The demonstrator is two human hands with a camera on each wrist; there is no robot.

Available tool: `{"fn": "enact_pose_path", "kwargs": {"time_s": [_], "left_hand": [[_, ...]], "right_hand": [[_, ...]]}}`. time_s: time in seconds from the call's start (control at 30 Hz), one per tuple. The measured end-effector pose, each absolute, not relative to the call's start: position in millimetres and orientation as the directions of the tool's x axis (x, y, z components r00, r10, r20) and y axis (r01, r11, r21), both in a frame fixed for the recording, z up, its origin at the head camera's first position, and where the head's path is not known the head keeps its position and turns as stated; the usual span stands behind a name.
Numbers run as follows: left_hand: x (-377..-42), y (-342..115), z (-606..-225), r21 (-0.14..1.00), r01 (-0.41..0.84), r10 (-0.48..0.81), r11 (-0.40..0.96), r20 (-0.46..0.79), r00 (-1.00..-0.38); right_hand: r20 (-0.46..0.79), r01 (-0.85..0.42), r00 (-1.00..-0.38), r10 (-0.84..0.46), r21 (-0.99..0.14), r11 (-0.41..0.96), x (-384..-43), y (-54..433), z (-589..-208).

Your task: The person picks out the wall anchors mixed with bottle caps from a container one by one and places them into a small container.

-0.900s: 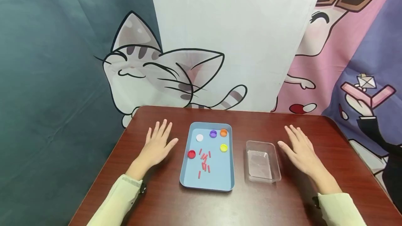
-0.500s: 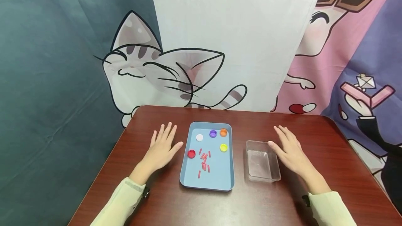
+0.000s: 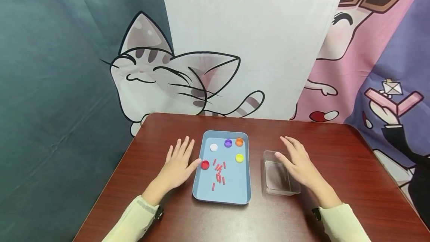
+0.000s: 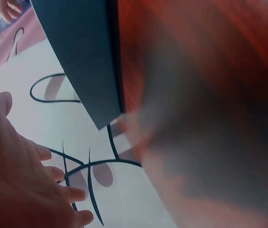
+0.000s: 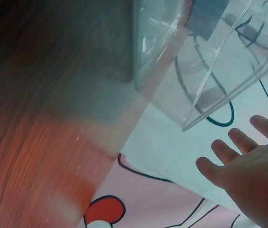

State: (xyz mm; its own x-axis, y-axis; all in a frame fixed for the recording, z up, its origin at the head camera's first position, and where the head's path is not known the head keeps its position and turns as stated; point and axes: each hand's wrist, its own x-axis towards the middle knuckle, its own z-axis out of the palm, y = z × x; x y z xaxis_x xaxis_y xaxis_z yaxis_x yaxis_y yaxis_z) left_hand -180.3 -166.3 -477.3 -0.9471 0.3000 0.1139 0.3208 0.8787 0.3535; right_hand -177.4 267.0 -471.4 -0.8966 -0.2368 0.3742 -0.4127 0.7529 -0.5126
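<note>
My left hand [image 3: 178, 166], fingers spread and holding nothing, hovers at the left edge of the blue tray [image 3: 221, 195]; its thumb tip comes right up to the rim near a red cap [image 3: 205, 165]. On the tray's lower half lie several short pink sticks [image 3: 220, 171]. Towards its far end are a white cap [image 3: 213, 147], a purple cap [image 3: 228, 143], an orange cap [image 3: 239, 142] and a yellow cap [image 3: 239, 158]. My right hand [image 3: 299, 165] is over the right side of a clear plastic box [image 3: 276, 182], fingers extended, gripping nothing. In the right wrist view the box wall [image 5: 205, 80] stands beside the fingers.
Everything stands on a dark red-brown wooden table [image 3: 235, 227]. Behind its far edge hangs a cloth backdrop [image 3: 255, 29] with cartoon figures. A narrow strip of table separates the tray from the box.
Both hands have moved inward: the left one rightward to the tray's edge, the right one leftward over the box. The tray, caps, sticks and box have stayed put.
</note>
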Motion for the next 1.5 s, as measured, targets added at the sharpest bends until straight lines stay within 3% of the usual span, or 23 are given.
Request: {"fn": "enact_pose_path", "kwargs": {"time_s": [1.23, 1.5], "left_hand": [[-131.5, -140.3, -498.1, 0.279, 0.318, 0.322, 0.906, 0.036, -0.946], [-122.3, -135.9, -502.1, 0.281, 0.318, 0.327, 0.906, 0.015, -0.945]], "right_hand": [[0.251, -0.36, -0.933, -0.258, -0.615, 0.701, -177.7, 194.4, -473.0], [0.274, -0.391, -0.92, -0.279, -0.625, 0.676, -177.1, 175.7, -475.3]]}}
